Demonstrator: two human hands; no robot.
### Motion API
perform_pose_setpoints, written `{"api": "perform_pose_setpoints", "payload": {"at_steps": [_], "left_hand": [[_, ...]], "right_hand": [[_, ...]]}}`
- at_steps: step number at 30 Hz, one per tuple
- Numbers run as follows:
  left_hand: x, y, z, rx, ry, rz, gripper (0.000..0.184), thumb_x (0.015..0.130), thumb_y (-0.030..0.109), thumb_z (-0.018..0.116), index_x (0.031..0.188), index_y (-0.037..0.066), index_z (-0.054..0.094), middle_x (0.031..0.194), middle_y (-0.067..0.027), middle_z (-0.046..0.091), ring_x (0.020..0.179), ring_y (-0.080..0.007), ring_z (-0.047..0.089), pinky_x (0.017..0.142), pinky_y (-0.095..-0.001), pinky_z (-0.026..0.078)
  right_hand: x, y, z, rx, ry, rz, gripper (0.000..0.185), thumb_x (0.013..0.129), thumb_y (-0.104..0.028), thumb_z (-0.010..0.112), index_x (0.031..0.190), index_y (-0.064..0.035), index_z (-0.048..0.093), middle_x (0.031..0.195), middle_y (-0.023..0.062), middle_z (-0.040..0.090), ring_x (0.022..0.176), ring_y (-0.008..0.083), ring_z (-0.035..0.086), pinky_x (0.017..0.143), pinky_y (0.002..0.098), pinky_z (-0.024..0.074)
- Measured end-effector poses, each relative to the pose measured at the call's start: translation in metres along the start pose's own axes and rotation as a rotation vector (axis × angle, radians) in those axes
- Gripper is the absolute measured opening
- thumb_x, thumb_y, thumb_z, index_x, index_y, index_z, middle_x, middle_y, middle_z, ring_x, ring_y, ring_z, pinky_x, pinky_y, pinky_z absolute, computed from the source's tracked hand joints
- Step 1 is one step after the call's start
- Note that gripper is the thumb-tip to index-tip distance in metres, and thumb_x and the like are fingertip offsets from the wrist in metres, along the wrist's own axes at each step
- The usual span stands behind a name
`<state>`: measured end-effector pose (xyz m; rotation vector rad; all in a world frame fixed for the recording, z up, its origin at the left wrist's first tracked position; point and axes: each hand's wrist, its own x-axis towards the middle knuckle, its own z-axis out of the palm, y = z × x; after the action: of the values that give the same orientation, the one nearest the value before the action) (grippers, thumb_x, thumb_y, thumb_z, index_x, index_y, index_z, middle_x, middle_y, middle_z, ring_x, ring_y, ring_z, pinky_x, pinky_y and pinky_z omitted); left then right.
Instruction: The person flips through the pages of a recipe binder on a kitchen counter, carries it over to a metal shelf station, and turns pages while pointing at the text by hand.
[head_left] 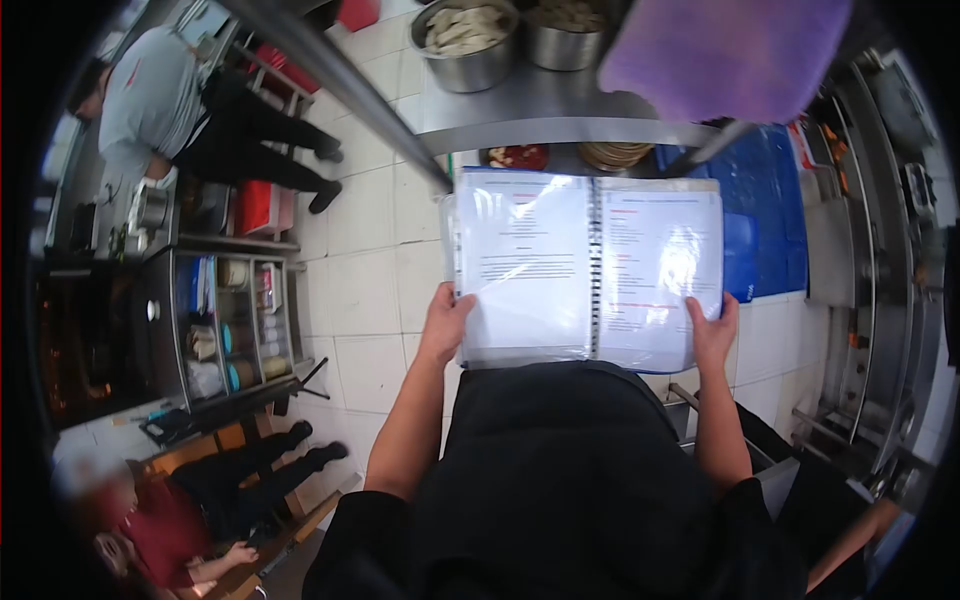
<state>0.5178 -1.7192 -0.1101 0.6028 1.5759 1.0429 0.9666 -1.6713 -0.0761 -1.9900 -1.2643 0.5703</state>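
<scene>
An open spiral-bound binder [530, 300] with printed pages in shiny plastic sleeves lies spread in front of my body. Its left edge is gripped by my left hand [447, 318], thumb on top of the page and fingers behind. My right hand [713, 328] grips the right edge the same way, thumb over the sleeve. Glare covers parts of both pages, and the print is too small to read. The fingers beneath the binder are mostly hidden.
Beyond the binder, a steel shelf [560, 133] bears metal pots [465, 72] and a purple sheet [720, 60]. Blue containers [780, 220] stand at the right. One person [160, 100] works at the left counter; another [170, 530] is at lower left.
</scene>
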Motion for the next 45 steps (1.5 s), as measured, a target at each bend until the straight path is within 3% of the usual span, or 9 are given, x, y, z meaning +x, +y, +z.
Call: {"api": "perform_pose_setpoints", "payload": {"at_steps": [9,11,13,16,20,34,41,43,45], "left_hand": [[0.037,0.014,-0.006,0.406,0.166,-0.018,0.041,0.092,0.023,0.067,0.12,-0.005,0.058,0.104,-0.0154,0.067,0.093,-0.0227,0.063,0.084,-0.0367,0.051],[0.043,0.014,-0.013,0.456,0.132,-0.035,0.043,0.095,0.026,0.064,0.123,-0.006,0.058,0.108,-0.0154,0.067,0.096,-0.0243,0.064,0.085,-0.0389,0.052],[0.047,0.013,-0.018,0.215,0.058,-0.148,0.042,0.096,0.026,0.062,0.123,-0.005,0.059,0.109,-0.0153,0.067,0.097,-0.0245,0.065,0.084,-0.0394,0.052],[0.034,0.036,-0.013,-0.043,-0.06,-0.29,0.038,0.099,0.024,0.057,0.122,-0.005,0.06,0.109,-0.0148,0.066,0.095,-0.0239,0.066,0.08,-0.0388,0.054],[0.021,0.045,-0.012,-0.32,-0.175,-0.373,0.035,0.1,0.02,0.056,0.122,-0.006,0.06,0.112,-0.015,0.067,0.096,-0.0242,0.067,0.082,-0.0359,0.057],[0.02,-0.011,0.004,-0.288,-0.041,-0.224,0.035,0.101,0.026,0.058,0.122,-0.002,0.063,0.111,-0.0121,0.068,0.096,-0.0223,0.065,0.087,-0.037,0.054],[0.038,-0.02,0.002,0.441,0.166,-0.04,0.039,0.092,0.029,0.067,0.112,-0.005,0.063,0.097,-0.0176,0.068,0.09,-0.0257,0.063,0.081,-0.0379,0.05],[0.035,-0.013,0.0,0.46,0.175,-0.044,0.048,0.088,0.033,0.071,0.119,-0.002,0.06,0.105,-0.024,0.069,0.1,-0.0365,0.066,0.091,-0.0421,0.05],[0.03,-0.007,0.007,0.514,0.235,0.005,0.055,0.086,0.03,0.074,0.125,-0.005,0.054,0.11,-0.0224,0.068,0.102,-0.0321,0.066,0.09,-0.0392,0.051]], "right_hand": [[0.022,-0.023,0.062,-0.739,0.148,-0.224,0.069,0.08,-0.033,0.083,0.131,0.0052,0.055,0.119,0.026,0.059,0.112,0.0364,0.057,0.1,0.0444,0.0441],[0.02,-0.031,0.08,-0.354,-0.083,-0.483,0.062,0.082,-0.031,0.081,0.13,0.0012,0.057,0.114,0.023,0.061,0.104,0.034,0.06,0.093,0.0429,0.0491],[-0.007,-0.059,0.111,-0.046,-0.544,-0.234,0.052,0.083,-0.028,0.079,0.122,0.0002,0.061,0.102,0.0156,0.067,0.085,0.0306,0.067,0.074,0.0401,0.0554],[-0.052,-0.143,0.147,-0.193,-0.826,-0.571,0.051,0.082,-0.041,0.079,0.111,-0.0014,0.065,0.103,0.0165,0.067,0.088,0.0331,0.068,0.078,0.042,0.0551],[-0.073,-0.218,0.179,-0.613,-1.083,-0.462,0.09,0.078,-0.073,0.065,0.12,0.0062,0.058,0.118,0.0252,0.064,0.109,0.0386,0.064,0.092,0.0443,0.0512],[-0.057,-0.148,0.206,-0.138,-1.019,-0.476,0.053,0.083,-0.036,0.075,0.119,0.0005,0.063,0.107,0.0239,0.07,0.099,0.0392,0.068,0.089,0.043,0.0518],[-0.028,-0.12,0.12,0.541,-0.832,0.279,0.03,0.094,-0.016,0.069,0.117,0.0019,0.063,0.1,0.0077,0.07,0.09,0.0148,0.064,0.081,0.0306,0.0523],[-0.02,-0.094,0.093,0.61,-0.785,0.388,0.028,0.096,-0.011,0.067,0.12,0.0009,0.061,0.106,0.0065,0.069,0.092,0.0161,0.066,0.084,0.0313,0.0532],[-0.007,-0.063,0.068,0.654,-0.754,0.499,0.032,0.096,-0.014,0.067,0.124,0.0005,0.058,0.111,0.0076,0.068,0.098,0.0186,0.067,0.089,0.0346,0.0537]]}}
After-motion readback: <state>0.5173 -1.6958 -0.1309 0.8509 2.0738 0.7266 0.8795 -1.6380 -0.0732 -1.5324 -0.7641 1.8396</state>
